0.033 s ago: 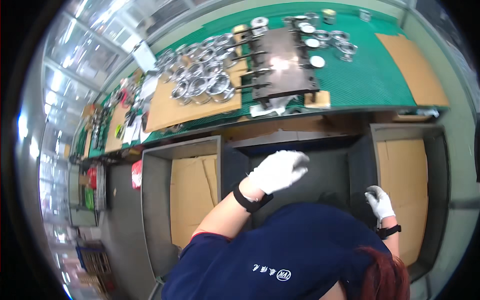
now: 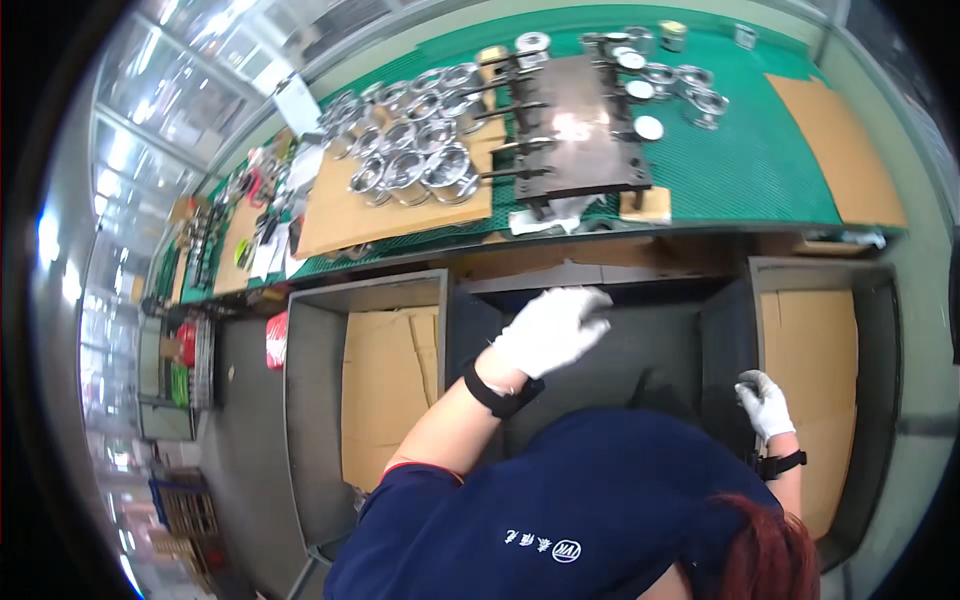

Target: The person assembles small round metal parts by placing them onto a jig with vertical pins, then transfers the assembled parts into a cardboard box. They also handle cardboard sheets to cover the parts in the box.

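Observation:
My left hand (image 2: 553, 331), in a white glove, hangs in the air in front of the workbench's front edge. Its fingers are stretched and slightly bent, with nothing in them. Lower and to the right is my right hand (image 2: 766, 405), also white-gloved, beside the inner wall of the right grey bin (image 2: 874, 280). Its fingers are loosely curled and apart, and I see nothing held. Beyond the hands, a dark metal plate fixture (image 2: 575, 130) with rods along its sides stands on the green bench mat (image 2: 765, 165).
Several shiny metal cup-shaped parts (image 2: 405, 175) crowd a cardboard sheet left of the fixture; more glossy parts (image 2: 707, 105) stand to its right. White round discs (image 2: 648, 128) lie beside it. A cardboard-lined grey bin (image 2: 366, 287) stands below the bench at left.
The whole view has shifted slightly, so the bench things sit a little farther right and lower. My left hand appears slightly higher and farther left; the right hand has hardly moved.

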`<state>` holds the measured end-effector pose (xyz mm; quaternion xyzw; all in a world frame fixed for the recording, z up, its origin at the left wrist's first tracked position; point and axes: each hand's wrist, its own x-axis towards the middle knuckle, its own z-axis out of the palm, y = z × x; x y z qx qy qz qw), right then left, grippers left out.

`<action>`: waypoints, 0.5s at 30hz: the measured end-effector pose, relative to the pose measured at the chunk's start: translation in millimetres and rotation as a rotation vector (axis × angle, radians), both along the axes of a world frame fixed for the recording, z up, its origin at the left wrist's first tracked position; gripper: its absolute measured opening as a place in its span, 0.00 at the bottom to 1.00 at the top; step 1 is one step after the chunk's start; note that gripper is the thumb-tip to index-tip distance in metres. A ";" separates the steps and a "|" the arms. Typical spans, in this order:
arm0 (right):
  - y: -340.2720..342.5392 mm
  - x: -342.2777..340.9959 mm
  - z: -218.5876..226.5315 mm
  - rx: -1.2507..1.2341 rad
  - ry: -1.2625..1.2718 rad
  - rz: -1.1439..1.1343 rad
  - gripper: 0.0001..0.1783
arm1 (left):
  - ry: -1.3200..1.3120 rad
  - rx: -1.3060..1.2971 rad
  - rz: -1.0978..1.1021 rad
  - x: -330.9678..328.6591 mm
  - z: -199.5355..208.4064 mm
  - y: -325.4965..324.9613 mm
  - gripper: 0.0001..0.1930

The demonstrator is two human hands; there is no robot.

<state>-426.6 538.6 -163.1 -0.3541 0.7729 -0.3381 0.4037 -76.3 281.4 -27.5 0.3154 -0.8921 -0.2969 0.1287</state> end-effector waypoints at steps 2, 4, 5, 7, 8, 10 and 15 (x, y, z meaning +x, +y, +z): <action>-43.5 -20.0 8.6 -0.025 -0.018 0.056 0.12 | -0.030 -0.106 0.265 16.3 -10.3 -51.1 0.23; -93.7 -35.6 20.4 -0.075 -0.026 0.066 0.13 | -0.084 -0.240 0.514 24.5 3.0 -104.6 0.25; -120.8 -42.9 24.2 -0.087 -0.075 0.068 0.13 | -0.074 -0.577 0.595 38.0 -14.4 -134.8 0.23; -176.6 -50.7 33.1 -0.139 -0.084 0.101 0.12 | -0.134 -0.772 0.709 57.3 -32.3 -200.5 0.20; -204.1 -53.4 37.4 -0.178 -0.075 0.156 0.13 | -0.238 -0.678 0.714 70.2 -38.7 -230.2 0.19; -254.5 -52.2 51.7 -0.256 -0.056 0.248 0.13 | -0.392 -0.509 0.691 81.6 -40.6 -262.7 0.18; -339.3 -50.4 91.2 -0.284 0.031 0.480 0.14 | -0.521 -0.234 0.672 79.9 -25.3 -281.7 0.17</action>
